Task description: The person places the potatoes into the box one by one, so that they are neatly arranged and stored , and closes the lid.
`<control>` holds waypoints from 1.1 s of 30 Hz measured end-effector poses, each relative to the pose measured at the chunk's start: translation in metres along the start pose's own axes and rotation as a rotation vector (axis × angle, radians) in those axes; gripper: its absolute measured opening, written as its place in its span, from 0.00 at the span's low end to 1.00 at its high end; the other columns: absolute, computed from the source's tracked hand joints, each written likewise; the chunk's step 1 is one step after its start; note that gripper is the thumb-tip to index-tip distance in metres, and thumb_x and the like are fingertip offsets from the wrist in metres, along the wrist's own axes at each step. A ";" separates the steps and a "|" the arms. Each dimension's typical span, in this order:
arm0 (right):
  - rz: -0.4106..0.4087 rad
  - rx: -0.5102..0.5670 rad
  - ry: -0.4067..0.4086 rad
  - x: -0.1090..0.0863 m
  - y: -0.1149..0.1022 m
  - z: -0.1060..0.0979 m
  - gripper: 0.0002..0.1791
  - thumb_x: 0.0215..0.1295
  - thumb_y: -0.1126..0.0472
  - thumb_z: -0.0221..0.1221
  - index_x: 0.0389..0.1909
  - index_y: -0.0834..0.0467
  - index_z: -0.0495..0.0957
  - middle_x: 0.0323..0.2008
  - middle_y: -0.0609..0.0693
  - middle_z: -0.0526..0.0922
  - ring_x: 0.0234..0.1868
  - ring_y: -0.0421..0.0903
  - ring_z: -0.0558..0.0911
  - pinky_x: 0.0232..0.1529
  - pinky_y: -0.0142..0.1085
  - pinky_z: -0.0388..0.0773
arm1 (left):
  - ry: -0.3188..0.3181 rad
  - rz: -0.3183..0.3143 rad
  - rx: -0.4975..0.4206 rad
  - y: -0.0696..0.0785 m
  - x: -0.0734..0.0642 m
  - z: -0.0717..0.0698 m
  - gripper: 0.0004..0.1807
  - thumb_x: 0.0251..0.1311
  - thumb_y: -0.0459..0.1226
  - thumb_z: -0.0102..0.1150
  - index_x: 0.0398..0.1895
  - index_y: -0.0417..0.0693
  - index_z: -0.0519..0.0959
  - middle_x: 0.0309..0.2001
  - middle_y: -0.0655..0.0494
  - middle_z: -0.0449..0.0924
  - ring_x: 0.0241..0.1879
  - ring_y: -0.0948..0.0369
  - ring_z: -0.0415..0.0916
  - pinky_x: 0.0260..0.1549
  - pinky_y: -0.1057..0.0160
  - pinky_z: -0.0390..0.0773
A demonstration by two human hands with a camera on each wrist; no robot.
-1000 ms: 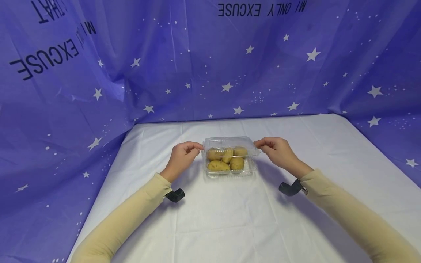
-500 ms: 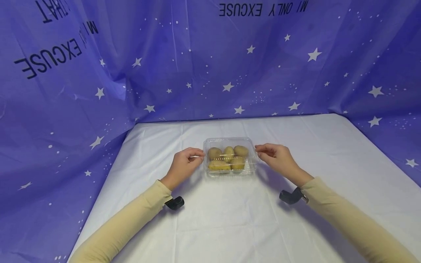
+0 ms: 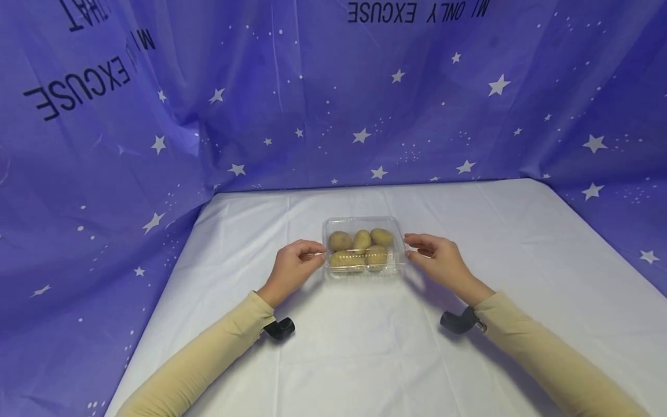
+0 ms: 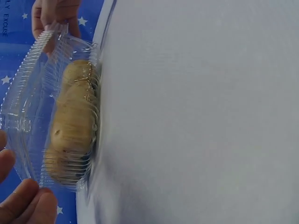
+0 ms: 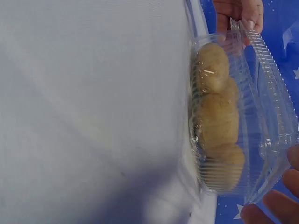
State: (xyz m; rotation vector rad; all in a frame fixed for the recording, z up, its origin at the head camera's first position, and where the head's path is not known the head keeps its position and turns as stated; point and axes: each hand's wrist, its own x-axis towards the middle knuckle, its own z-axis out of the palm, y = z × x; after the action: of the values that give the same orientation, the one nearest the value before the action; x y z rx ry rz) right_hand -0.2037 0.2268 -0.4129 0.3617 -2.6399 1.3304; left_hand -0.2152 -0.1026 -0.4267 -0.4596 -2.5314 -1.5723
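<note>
A clear plastic clamshell box (image 3: 337,275) sits near the middle of the table in the head view, with several yellow-brown potatoes (image 3: 381,236) inside. Its hinged lid (image 4: 21,98) slants over the potatoes, its front edge still raised above the base in both wrist views. At the lid's left side my left hand (image 3: 294,265) pinches the front corner between thumb and fingers. My right hand (image 3: 440,262) pinches the opposite corner on the right. In each wrist view, only the fingertips of the near hand show, while the other hand appears at the far end of the lid.
A white cloth (image 3: 354,353) covers the table. Blue-purple sheets (image 3: 323,116) printed with stars and lettering hang behind it and along both sides. Black wrist-worn devices (image 3: 281,329) hang below both beige sleeves (image 3: 208,353).
Both hands have come down and toward me with the lid's front edge. The lid has swung forward from the back of the box and now covers the front potatoes too.
</note>
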 end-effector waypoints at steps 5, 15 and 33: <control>0.020 0.021 0.008 -0.005 0.004 0.006 0.17 0.65 0.67 0.64 0.54 0.68 0.82 0.58 0.64 0.84 0.56 0.61 0.85 0.51 0.29 0.85 | -0.002 -0.073 -0.074 -0.003 -0.003 0.005 0.10 0.59 0.31 0.65 0.44 0.39 0.87 0.44 0.44 0.89 0.44 0.54 0.87 0.42 0.70 0.85; 0.286 0.451 -0.217 -0.008 0.011 0.005 0.33 0.74 0.65 0.54 0.74 0.74 0.56 0.25 0.48 0.87 0.23 0.37 0.84 0.29 0.32 0.87 | -0.010 -0.276 -0.428 -0.004 -0.006 0.016 0.18 0.61 0.27 0.61 0.55 0.33 0.79 0.39 0.47 0.85 0.32 0.64 0.82 0.36 0.65 0.87; 0.376 0.782 -0.324 -0.010 0.016 0.013 0.33 0.81 0.62 0.44 0.77 0.76 0.45 0.26 0.42 0.86 0.24 0.35 0.84 0.31 0.29 0.86 | -0.148 -0.453 -0.759 -0.011 -0.008 0.021 0.28 0.72 0.30 0.48 0.73 0.29 0.62 0.25 0.58 0.84 0.25 0.64 0.85 0.28 0.68 0.87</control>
State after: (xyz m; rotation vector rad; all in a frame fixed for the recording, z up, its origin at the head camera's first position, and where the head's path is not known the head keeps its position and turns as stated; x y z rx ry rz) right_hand -0.1989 0.2276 -0.4355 0.1745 -2.3615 2.6138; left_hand -0.2098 -0.0894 -0.4476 -0.0487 -2.1326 -2.7607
